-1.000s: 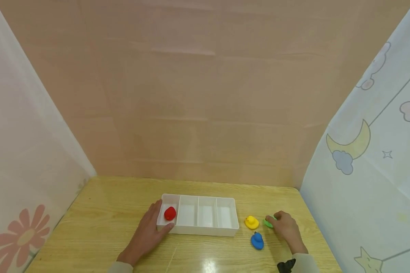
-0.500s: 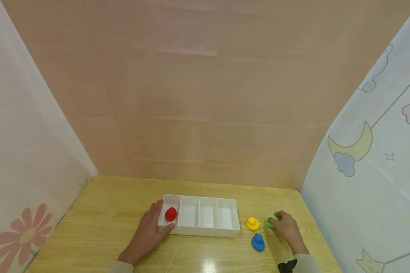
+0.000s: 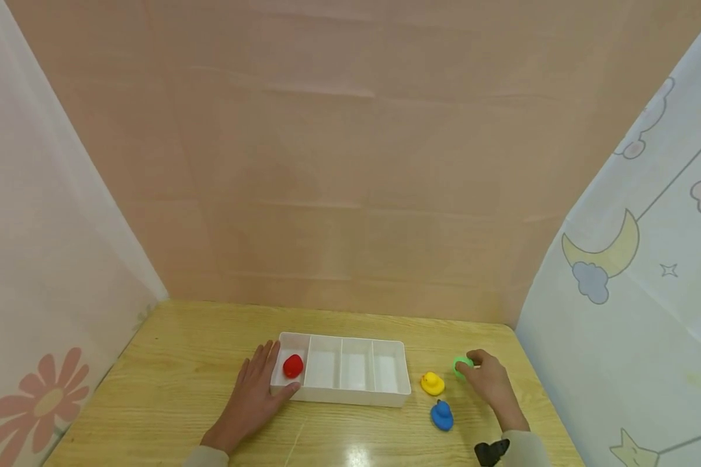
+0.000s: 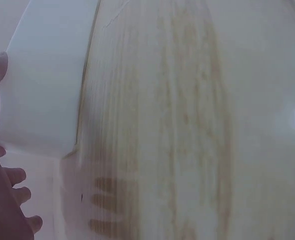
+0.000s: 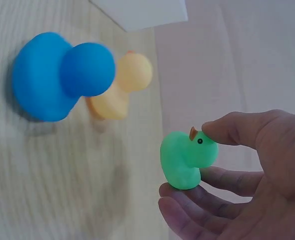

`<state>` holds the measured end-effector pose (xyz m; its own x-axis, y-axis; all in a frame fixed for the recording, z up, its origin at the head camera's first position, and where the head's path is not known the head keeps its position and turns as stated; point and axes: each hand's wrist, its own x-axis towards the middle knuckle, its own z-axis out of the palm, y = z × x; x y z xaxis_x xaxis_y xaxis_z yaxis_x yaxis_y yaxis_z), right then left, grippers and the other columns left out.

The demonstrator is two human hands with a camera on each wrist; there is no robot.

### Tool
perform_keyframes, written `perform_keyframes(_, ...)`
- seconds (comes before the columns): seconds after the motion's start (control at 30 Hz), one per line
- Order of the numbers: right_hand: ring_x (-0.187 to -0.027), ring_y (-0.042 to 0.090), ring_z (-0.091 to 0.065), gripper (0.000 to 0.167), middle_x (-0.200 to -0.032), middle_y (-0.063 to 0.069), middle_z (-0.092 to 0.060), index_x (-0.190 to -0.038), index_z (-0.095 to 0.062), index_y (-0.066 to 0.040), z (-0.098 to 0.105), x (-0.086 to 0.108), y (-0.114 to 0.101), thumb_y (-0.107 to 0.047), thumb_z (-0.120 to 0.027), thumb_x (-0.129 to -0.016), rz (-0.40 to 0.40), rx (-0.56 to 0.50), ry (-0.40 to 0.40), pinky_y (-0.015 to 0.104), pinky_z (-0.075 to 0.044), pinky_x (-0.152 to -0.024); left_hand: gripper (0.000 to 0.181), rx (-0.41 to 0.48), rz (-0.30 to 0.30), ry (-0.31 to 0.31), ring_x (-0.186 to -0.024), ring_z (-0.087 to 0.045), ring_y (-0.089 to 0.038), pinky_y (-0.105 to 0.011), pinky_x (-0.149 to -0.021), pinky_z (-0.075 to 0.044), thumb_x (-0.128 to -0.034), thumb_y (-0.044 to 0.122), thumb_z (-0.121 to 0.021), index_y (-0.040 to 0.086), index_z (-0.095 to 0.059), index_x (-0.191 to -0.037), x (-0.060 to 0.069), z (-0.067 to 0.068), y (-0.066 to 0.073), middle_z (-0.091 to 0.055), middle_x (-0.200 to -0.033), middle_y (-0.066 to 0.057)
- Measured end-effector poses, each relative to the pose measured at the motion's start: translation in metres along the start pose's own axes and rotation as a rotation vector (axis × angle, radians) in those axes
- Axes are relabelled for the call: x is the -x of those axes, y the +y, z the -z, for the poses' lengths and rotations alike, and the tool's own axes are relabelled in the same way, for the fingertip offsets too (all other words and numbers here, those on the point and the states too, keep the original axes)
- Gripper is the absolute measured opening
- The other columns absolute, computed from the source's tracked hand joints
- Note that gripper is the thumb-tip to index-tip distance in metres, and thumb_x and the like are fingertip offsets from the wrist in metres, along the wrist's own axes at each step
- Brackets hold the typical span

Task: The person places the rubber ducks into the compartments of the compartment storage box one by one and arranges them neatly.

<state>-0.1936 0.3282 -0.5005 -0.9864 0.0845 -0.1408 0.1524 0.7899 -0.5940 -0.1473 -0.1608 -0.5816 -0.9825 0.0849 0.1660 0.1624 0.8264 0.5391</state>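
My right hand [image 3: 491, 383] pinches a green rubber duck [image 5: 180, 160]; in the right wrist view the thumb presses its head and the fingers lie against its body. A yellow rubber duck [image 3: 432, 383] and a blue rubber duck [image 3: 442, 416] stand on the table to the left of that hand. My left hand [image 3: 256, 399] rests against the left end of a white divided tray [image 3: 350, 396], thumb at the front wall and straight fingers along the side. A red rounded thing [image 3: 293, 366] lies in the leftmost compartment.
The wooden table [image 3: 210, 324] ends at a brown sheet [image 3: 339, 194] behind. Patterned white cloths hang at the left and right [image 3: 637, 350]. Several compartments in the tray hold nothing. A small black object [image 3: 491, 453] is at my right sleeve.
My right hand has moved slightly up in the head view, bringing the green duck with it. The left hand keeps its place at the tray, and the other ducks stay put.
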Motion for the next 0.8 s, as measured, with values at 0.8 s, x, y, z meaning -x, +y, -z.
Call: perform_keyframes(0.8,-0.128,0.048,-0.066,0.057,-0.142,0.029,-0.064,-0.145,-0.053,0.004,-0.006,0.000,-0.077,-0.034,-0.069,-0.104,0.120,-0.120,-0.005,0.057,-0.061,-0.100,0.100,0.000,0.006,-0.010,-0.163,-0.025,-0.047,-0.073,-0.129,-0.019,-0.0970,0.068,-0.063,0.014,-0.024,-0.171,0.000,0.003,0.003,-0.027,-0.177,-0.019)
